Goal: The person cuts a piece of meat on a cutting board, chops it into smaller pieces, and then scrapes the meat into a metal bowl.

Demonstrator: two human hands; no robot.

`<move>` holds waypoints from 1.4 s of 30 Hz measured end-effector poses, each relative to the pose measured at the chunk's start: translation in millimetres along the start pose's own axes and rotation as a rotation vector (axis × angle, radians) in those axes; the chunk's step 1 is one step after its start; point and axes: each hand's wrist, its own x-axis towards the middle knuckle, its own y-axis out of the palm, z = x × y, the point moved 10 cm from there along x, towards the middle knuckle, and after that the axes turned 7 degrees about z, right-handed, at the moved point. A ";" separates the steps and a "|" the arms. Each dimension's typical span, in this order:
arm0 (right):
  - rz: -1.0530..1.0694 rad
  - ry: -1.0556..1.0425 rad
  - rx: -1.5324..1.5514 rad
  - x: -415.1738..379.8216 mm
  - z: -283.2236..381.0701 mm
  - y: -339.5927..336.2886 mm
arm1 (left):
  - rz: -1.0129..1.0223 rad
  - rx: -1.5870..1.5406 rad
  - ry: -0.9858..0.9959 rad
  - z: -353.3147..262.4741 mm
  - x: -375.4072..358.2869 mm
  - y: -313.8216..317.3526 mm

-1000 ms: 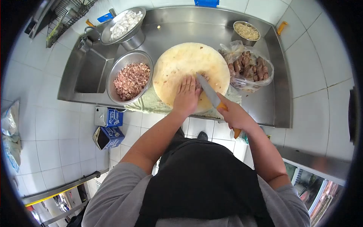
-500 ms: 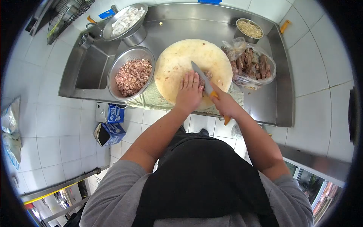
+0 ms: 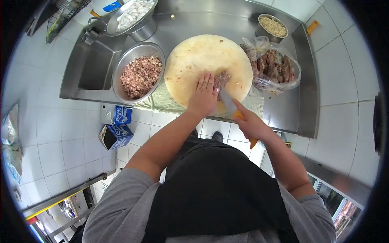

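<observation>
My left hand [image 3: 203, 96] rests on the round, pale cutting board [image 3: 192, 54], fingers extended and a ring on one of them. It holds a piece of reddish meat [image 3: 222, 77] down against the board beside the index finger and thumb. My right hand [image 3: 252, 123] is closed around the orange handle of a knife [image 3: 228, 102]. The grey blade points up and left, its tip close to my left thumb and the meat. Part of the meat is hidden by the fingers. A green cloth [image 3: 162, 101] lies beneath the board.
Left of the board stands a metal bowl of chopped meat [image 3: 116, 77], with a strainer of white pieces [image 3: 150, 10] behind it. At right are a plastic bag of meat strips [image 3: 298, 77] and a small metal bowl [image 3: 279, 39]. A sink basin [image 3: 95, 75] is at far left.
The knife has drawn back toward my body and to the right, its tip now near the left thumb. More of the meat shows. The whole view has shifted slightly.
</observation>
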 end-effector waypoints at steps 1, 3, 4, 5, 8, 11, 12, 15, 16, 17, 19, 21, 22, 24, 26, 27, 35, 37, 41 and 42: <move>-0.007 -0.009 0.008 2.1 0.1 2.3 | -0.013 -0.007 0.004 0.6 0.5 -0.9; -0.027 -0.025 0.015 5.7 0.6 7.4 | 0.007 -0.024 0.003 1.8 0.6 0.4; -0.048 -0.042 0.016 6.9 1.4 8.2 | 0.021 -0.042 0.001 1.8 0.9 0.9; -0.050 -0.041 0.022 9.5 0.6 8.6 | 0.026 -0.041 0.005 2.6 1.5 2.3; -0.048 -0.062 0.006 21.3 2.3 10.0 | -0.015 -0.044 0.052 5.5 4.5 1.2; -0.081 -0.118 0.011 25.7 10.4 14.2 | 0.019 0.027 0.024 6.5 10.6 -0.8; -0.083 -0.112 -0.010 24.8 10.9 16.8 | 0.008 0.047 0.017 6.2 9.8 -3.2; -0.120 -0.130 -0.048 21.8 1.6 22.5 | 0.022 0.063 0.016 4.1 11.3 -2.8; -0.142 -0.152 -0.076 20.1 -1.4 25.1 | 0.045 0.053 0.008 5.3 9.8 -0.4; -0.139 -0.150 -0.069 18.1 -6.6 27.4 | 0.052 0.056 0.007 5.7 7.8 0.8; -0.128 -0.142 -0.108 11.2 -7.3 28.5 | 0.053 0.076 0.013 3.6 8.1 -1.7; -0.130 -0.142 -0.107 6.8 -11.6 31.9 | 0.047 0.078 0.017 2.6 8.7 -2.0; -0.128 -0.140 -0.110 4.6 -12.9 34.3 | 0.038 0.077 0.016 3.4 9.0 -2.8; -0.097 -0.111 -0.107 -5.5 -15.8 36.9 | 0.045 0.078 0.008 4.4 9.6 -2.1; -0.066 -0.078 -0.104 -11.1 -28.3 42.9 | 0.054 0.073 0.001 4.1 8.6 -1.2; -0.102 -0.092 -0.191 -12.3 -31.1 43.0 | 0.049 0.085 0.005 5.9 9.2 0.5; -0.228 0.020 -0.743 -33.5 -9.3 51.9 | -0.108 -0.035 -0.014 8.7 17.9 -52.0; -0.239 0.019 -0.775 -35.8 -3.7 52.8 | 0.161 -0.052 -0.205 9.8 21.1 -57.5; -0.229 0.050 -0.829 -36.2 -2.6 50.0 | 0.201 -0.148 -0.279 31.5 27.9 -46.7; -0.234 0.051 -0.828 -38.9 -4.5 47.2 | 0.147 -0.200 -0.267 34.0 26.6 -46.7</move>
